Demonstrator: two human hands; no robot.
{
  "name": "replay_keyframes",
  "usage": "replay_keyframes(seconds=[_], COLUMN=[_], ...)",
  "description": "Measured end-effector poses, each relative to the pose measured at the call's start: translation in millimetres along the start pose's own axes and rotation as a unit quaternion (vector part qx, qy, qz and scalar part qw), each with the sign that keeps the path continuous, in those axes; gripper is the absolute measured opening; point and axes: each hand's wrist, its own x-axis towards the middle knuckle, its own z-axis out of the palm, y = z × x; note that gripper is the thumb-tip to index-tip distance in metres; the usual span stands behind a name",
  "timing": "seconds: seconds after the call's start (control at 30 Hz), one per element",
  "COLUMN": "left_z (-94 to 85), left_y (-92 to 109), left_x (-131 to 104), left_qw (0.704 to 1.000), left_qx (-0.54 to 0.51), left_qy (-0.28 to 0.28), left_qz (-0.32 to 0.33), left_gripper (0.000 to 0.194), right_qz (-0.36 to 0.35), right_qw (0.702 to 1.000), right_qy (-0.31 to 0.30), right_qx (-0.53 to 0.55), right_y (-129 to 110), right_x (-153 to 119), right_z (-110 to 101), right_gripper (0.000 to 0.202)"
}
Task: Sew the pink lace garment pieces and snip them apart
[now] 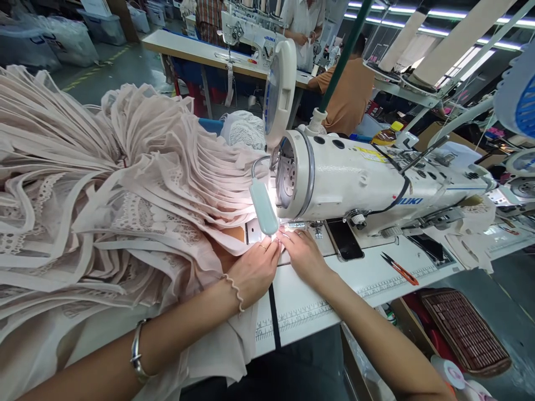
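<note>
My left hand [256,264] is at the sewing machine's needle area, its fingers bent and pressed together on pale pink fabric [228,236]. Close beside it, my right hand [304,255] has its fingertips pinched together; glare hides what is between them. The white sewing machine [346,172] stands just beyond both hands. A pale green lamp [264,207] on a bent neck hangs over the fingertips and covers the needle. A large heap of lace-trimmed garments [163,167] lies left of my hands. From below my left hand, a black strip [274,317] runs to the table edge.
A phone [345,239] and orange-handled snips [400,269] lie right of my right hand. A ruler scale [301,316] runs along the table's front. A round magnifier [279,92] stands by the machine head. People sit and stand at other machines behind.
</note>
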Motion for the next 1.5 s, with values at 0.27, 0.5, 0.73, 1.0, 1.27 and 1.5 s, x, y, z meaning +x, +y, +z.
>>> replay_keyframes(seconds=[0.27, 0.5, 0.73, 1.0, 1.27, 1.5], left_z=[1.9, 4.3, 9.2, 11.0, 11.0, 12.6], left_y=[0, -3, -6, -8, -9, -7], left_x=[-2, -2, -3, -3, -2, -2], left_qw=[1.000, 1.000, 1.000, 0.999, 0.999, 0.998], left_qx=[0.005, -0.014, -0.017, -0.025, -0.018, 0.013], left_qy=[-0.009, -0.012, 0.004, 0.009, 0.014, 0.059], left_qz=[-0.007, -0.016, -0.019, -0.021, -0.026, -0.029], left_gripper=[0.042, 0.041, 0.046, 0.045, 0.045, 0.041], right_qz=[0.003, 0.026, 0.049, 0.082, 0.075, 0.061], right_qw=[1.000, 1.000, 0.998, 0.994, 0.995, 0.997], right_qy=[0.013, 0.000, -0.027, -0.064, -0.065, -0.046], right_qx=[-0.004, -0.008, 0.001, 0.023, 0.022, -0.003], right_y=[4, 3, 1, -3, -3, -3], right_x=[-3, -1, 4, 7, 7, 7], right_z=[3, 4, 0, -9, -7, -5], right_gripper=[0.051, 0.051, 0.050, 0.051, 0.052, 0.051])
